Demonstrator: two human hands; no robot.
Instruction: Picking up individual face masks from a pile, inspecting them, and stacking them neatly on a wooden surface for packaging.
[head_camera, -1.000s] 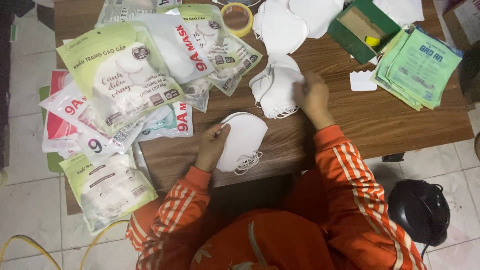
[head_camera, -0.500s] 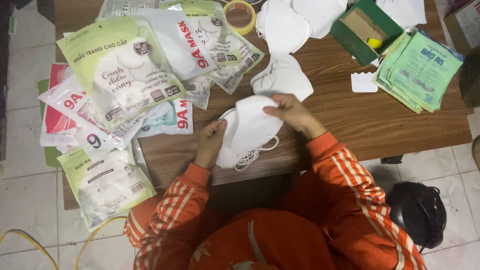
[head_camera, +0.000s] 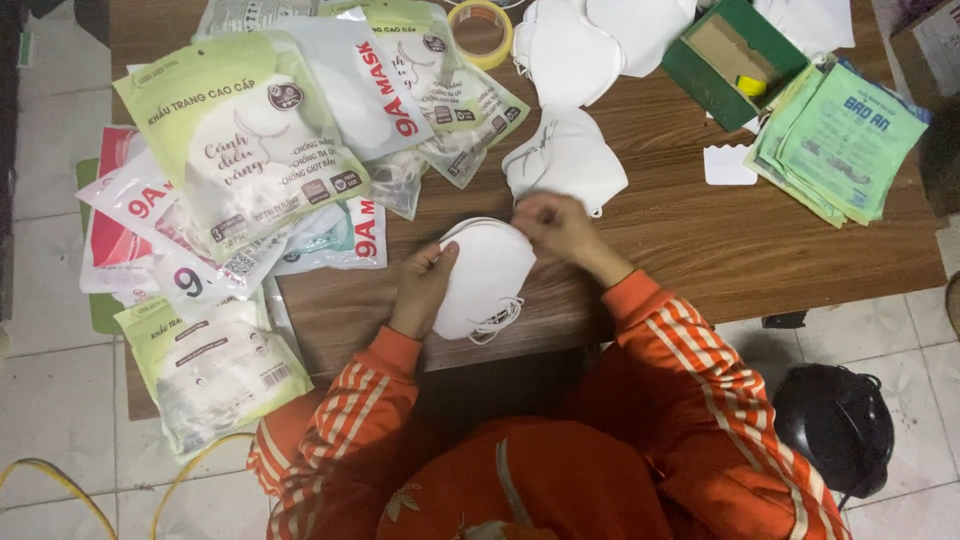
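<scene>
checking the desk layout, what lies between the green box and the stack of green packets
In the head view, a small white card lies on the wooden table between the green box and green packets.

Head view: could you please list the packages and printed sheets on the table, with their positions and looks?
Large pouch: upper left, pale green and white, flat, lying on the heap.
Red-lettered pouches: left edge, white and translucent, overlapping.
Lower pouch: bottom left, overhanging the table edge, green and white.
Green sheets: right side, a fanned stack.
Green box: top right, open, brown inside.
</scene>
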